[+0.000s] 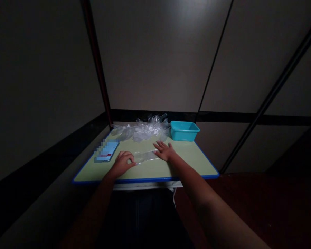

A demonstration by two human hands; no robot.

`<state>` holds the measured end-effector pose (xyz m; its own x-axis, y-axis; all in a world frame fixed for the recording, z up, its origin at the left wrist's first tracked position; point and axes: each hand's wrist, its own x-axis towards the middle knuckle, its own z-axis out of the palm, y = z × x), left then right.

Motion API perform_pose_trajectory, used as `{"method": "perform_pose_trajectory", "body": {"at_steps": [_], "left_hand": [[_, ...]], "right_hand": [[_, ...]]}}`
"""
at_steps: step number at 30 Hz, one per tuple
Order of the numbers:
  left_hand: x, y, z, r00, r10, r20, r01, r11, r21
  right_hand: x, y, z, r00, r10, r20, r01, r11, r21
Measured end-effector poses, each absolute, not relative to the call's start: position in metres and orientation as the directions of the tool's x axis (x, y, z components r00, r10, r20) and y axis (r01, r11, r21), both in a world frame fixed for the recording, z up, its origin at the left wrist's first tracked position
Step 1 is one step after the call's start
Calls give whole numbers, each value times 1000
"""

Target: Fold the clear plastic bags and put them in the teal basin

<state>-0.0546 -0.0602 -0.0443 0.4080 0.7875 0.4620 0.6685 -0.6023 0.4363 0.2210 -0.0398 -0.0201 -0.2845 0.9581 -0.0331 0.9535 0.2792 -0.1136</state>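
A clear plastic bag [145, 156] lies flat on the pale yellow table [145, 172], between my two hands. At its left end, my left hand [123, 163] has its fingers curled, with thumb and forefinger pinched on the bag's edge. My right hand [164, 151] rests on the bag's right end, palm down and fingers spread. Behind them, a heap of crumpled clear plastic bags [147, 130] covers the back of the table.
A turquoise basket [184, 132] stands at the back right of the table. A phone [107, 151] lies near the left edge. Walls rise behind the table and to its left.
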Motion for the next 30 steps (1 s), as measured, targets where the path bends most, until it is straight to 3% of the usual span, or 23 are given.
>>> {"method": "perform_pose_trajectory", "body": {"at_steps": [9, 18, 30], "left_hand": [[-57, -56, -42, 480, 761, 436, 613, -647, 454], [-57, -57, -41, 577, 734, 357, 592, -678, 436], [-56, -60, -37, 472, 797, 376, 569, -601, 560]], "right_hand": [[232, -52, -23, -290, 957, 28, 948, 291, -126], [232, -57, -26, -223, 957, 187, 959, 250, -135], [232, -57, -26, -180, 968, 176, 970, 205, -133]]}}
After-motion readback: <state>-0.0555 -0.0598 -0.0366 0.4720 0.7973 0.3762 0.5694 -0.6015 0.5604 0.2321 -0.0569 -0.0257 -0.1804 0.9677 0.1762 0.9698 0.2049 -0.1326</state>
